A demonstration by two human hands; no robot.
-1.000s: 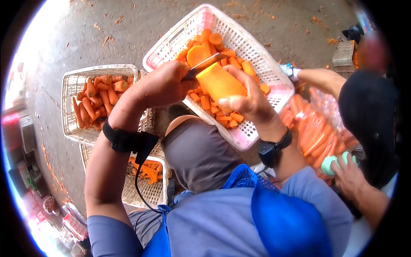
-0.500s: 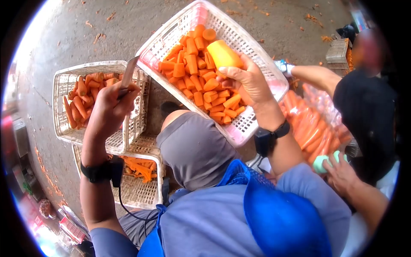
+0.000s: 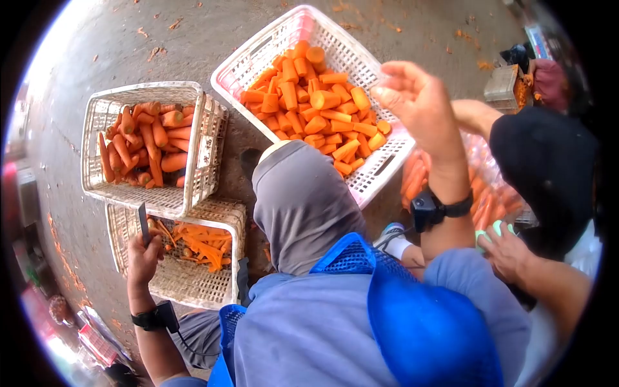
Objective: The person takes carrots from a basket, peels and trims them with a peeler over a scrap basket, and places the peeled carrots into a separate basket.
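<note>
My left hand (image 3: 143, 258) is closed around a knife (image 3: 143, 222), its blade pointing up beside the lower crate. That lower white crate (image 3: 193, 291) contains orange carrot peelings (image 3: 205, 245). At the right edge of the upper white crate (image 3: 387, 164), my right hand (image 3: 416, 103) is raised with its fingers loosely apart and nothing visible in it. Many peeled carrot pieces (image 3: 325, 100) lie heaped in the upper crate. Whole unpeeled carrots (image 3: 151, 138) fill part of the left white crate (image 3: 138, 201), just above my left hand.
Clear bags of carrots (image 3: 490, 200) lie at the right, beside a co-worker in dark clothing (image 3: 541, 174). The co-worker's hand (image 3: 506, 248) touches something pale green. Another crate (image 3: 503, 87) and a person are farther back. Peel scraps (image 3: 61, 242) litter the concrete floor.
My right hand has let go of the large yellow-orange carrot piece and moved up and right. My left hand has dropped with the knife from the left crate's edge to beside the peelings crate.
</note>
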